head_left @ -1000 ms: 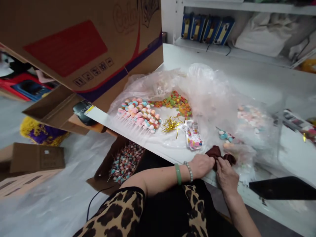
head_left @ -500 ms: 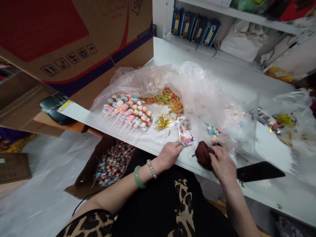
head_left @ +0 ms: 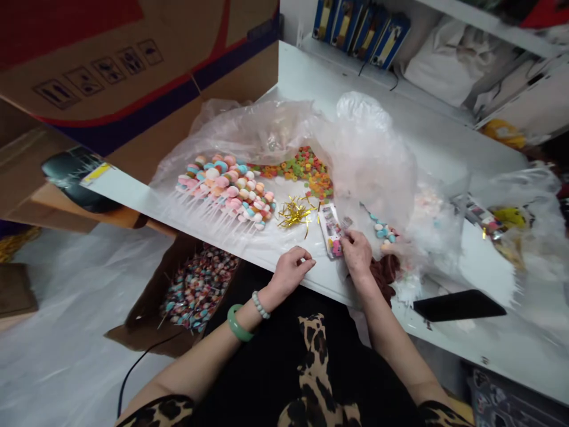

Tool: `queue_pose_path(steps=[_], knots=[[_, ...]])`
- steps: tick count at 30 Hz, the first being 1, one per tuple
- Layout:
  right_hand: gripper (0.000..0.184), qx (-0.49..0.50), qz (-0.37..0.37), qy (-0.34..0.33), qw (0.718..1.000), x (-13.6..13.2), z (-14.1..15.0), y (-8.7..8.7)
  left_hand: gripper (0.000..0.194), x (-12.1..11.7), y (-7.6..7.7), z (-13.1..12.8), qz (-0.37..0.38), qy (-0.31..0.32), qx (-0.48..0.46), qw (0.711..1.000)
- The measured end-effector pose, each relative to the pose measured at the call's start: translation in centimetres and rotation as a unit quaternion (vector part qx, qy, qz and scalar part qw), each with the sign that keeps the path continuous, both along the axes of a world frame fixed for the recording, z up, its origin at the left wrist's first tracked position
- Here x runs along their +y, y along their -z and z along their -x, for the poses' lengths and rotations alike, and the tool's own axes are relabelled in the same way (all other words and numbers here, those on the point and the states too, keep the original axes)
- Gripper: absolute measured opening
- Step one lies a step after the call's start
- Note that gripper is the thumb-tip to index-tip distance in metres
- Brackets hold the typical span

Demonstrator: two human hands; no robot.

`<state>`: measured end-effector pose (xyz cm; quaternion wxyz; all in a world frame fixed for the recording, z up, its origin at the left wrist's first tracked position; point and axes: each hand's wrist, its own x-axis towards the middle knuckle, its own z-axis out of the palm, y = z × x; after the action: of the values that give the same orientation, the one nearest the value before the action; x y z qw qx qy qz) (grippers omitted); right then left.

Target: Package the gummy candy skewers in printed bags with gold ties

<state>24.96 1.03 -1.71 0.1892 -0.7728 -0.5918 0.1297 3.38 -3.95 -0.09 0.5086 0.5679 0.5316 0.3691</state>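
My right hand (head_left: 356, 254) pinches the near end of a small printed packet (head_left: 331, 232) that lies on the white table (head_left: 444, 142). My left hand (head_left: 291, 268) rests at the table's front edge with its fingers curled loosely and nothing visible in them. A dark red cloth (head_left: 386, 274) lies just right of my right wrist. A pile of pastel candy skewers (head_left: 226, 187) sits on clear plastic to the left. Gold twist ties (head_left: 294, 212) lie between the skewers and the packet. Ring-shaped coloured candies (head_left: 306, 172) are heaped behind them.
A black phone (head_left: 457, 305) lies at the table's right front. Crumpled clear plastic bags (head_left: 373, 154) cover the table's middle. An open carton of candy sticks (head_left: 198, 287) stands on the floor under the edge. A big cardboard box (head_left: 133, 65) looms at the left.
My right hand left the dark red cloth and moved left onto the printed packet. My left hand drew back from the packet toward the table edge.
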Motion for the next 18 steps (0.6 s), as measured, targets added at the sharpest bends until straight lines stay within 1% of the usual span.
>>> queue_pose_path(steps=[2, 4, 6, 9, 10, 12, 14, 15, 16, 17, 18], knots=[[0.032, 0.058, -0.040, 0.018, 0.997, -0.1, -0.7, 0.2, 0.009, 0.4, 0.1, -0.8, 0.029, 0.020, -0.018, 0.999], [0.035, 0.092, -0.077, 0.022, 0.992, -0.3, -1.1, 0.3, 0.011, 0.6, 0.2, -1.7, 0.054, 0.047, -0.043, 0.996], [0.036, 0.087, -0.100, 0.010, 0.991, -0.5, -1.5, 0.3, 0.014, 0.8, 0.2, -2.5, 0.069, 0.064, -0.062, 0.994], [0.038, 0.057, -0.115, -0.007, 0.992, -0.7, -1.8, -0.2, 0.018, 1.0, 0.1, -3.2, 0.083, 0.071, -0.079, 0.991], [0.038, 0.065, -0.120, -0.005, 0.991, -0.8, -1.8, -0.5, 0.018, 1.1, 0.0, -3.3, 0.090, 0.067, -0.087, 0.990], [0.037, 0.123, -0.119, -0.001, 0.985, -1.1, -1.5, -1.2, 0.020, 1.1, -0.4, -3.4, 0.113, 0.050, -0.108, 0.986], [0.037, 0.197, -0.093, -0.013, 0.976, -1.7, -0.7, -2.0, 0.025, 1.2, -0.8, -3.4, 0.153, 0.029, -0.139, 0.978], [0.037, 0.219, -0.078, -0.029, 0.972, -2.2, -0.1, -2.3, 0.030, 1.2, -1.0, -3.4, 0.173, 0.017, -0.155, 0.973], [0.036, 0.220, -0.067, -0.054, 0.972, -2.6, 0.7, -2.7, 0.035, 1.2, -1.2, -3.4, 0.186, 0.005, -0.169, 0.968], [0.035, 0.197, -0.061, -0.085, 0.975, -3.2, 1.5, -3.0, 0.039, 1.3, -1.3, -3.4, 0.191, -0.009, -0.182, 0.965], [0.033, 0.154, -0.060, -0.120, 0.979, -3.7, 2.3, -3.4, 0.041, 1.3, -1.4, -3.3, 0.187, -0.026, -0.191, 0.963]])
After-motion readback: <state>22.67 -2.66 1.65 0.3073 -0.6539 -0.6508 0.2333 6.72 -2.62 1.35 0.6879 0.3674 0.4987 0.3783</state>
